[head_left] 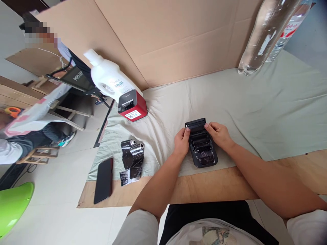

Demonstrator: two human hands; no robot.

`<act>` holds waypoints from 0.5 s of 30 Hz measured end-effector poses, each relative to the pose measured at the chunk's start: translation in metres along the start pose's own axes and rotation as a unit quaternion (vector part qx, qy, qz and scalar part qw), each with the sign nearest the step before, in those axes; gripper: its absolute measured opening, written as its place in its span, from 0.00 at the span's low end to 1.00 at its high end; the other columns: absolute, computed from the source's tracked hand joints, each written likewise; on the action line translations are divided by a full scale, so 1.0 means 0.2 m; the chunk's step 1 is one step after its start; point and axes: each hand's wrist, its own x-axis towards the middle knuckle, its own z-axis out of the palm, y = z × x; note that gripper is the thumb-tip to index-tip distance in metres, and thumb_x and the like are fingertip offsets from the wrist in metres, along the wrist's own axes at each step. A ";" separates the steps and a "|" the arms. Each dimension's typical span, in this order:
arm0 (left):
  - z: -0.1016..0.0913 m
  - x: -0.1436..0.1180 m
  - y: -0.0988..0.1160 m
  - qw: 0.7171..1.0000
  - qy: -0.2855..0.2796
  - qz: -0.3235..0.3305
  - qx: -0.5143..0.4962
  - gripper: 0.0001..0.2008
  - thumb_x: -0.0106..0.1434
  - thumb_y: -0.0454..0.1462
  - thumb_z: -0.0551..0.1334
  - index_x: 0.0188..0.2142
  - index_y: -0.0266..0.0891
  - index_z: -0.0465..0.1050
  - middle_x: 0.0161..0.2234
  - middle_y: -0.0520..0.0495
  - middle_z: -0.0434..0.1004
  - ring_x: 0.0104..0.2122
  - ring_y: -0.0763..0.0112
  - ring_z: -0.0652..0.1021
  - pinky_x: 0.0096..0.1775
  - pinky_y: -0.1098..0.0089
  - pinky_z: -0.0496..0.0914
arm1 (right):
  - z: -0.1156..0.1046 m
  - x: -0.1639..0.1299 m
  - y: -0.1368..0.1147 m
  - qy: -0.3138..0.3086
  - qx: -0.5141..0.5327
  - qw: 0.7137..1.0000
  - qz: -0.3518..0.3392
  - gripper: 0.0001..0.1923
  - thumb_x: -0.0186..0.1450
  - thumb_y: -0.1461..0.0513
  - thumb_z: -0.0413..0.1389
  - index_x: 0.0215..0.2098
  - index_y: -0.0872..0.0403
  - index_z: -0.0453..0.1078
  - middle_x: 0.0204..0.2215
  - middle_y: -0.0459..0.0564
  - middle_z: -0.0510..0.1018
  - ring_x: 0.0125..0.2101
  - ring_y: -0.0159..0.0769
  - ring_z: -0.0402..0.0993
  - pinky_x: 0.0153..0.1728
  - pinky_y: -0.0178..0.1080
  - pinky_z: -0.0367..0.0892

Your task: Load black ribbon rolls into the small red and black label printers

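A small black device that looks like a label printer [203,141] lies on the cloth in front of me, its lid [195,125] tipped back away from me. Inside the bay, dark shiny ribbon film [206,157] shows toward the near end. My left hand [182,140] pinches the lid's left side, thumb on top and fingers curled. On the opposite side, my right hand [218,133] holds the lid's right edge with its thumb pressed on it. To the left lie two unrolled pieces of black ribbon [136,160] with light cores.
A black phone [103,181] lies at the table's near left corner. Farther back stand a red-and-black box-shaped device [133,105] and a white detergent bottle [109,76]. Clear plastic bottles [265,37] stand by the cardboard wall [178,37]. People sit beyond the left edge.
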 end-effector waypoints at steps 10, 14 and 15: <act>-0.01 -0.07 0.10 0.963 0.137 0.170 0.159 0.13 0.65 0.42 0.62 0.26 0.42 0.62 0.26 0.52 0.66 0.30 0.69 0.70 0.40 0.64 0.66 | 0.03 0.02 0.04 0.000 -0.154 0.985 -0.080 0.20 0.67 0.47 0.45 0.23 0.49 0.59 0.25 0.52 0.72 0.35 0.43 0.67 0.43 0.46 0.64; 0.02 -0.13 0.15 0.910 0.032 0.228 0.345 0.06 0.65 0.40 0.61 0.34 0.41 0.75 0.37 0.44 0.75 0.44 0.58 0.72 0.49 0.54 0.65 | 0.04 0.02 0.05 0.003 -0.168 0.983 -0.077 0.19 0.67 0.49 0.45 0.24 0.49 0.61 0.26 0.53 0.73 0.36 0.44 0.68 0.43 0.46 0.64; 0.04 -0.13 0.16 0.896 0.010 0.210 0.390 0.06 0.65 0.39 0.61 0.37 0.42 0.78 0.41 0.42 0.75 0.47 0.55 0.70 0.50 0.52 0.64 | 0.04 0.02 0.06 0.004 -0.170 0.982 -0.077 0.19 0.67 0.49 0.45 0.24 0.50 0.61 0.27 0.53 0.73 0.36 0.44 0.68 0.43 0.45 0.64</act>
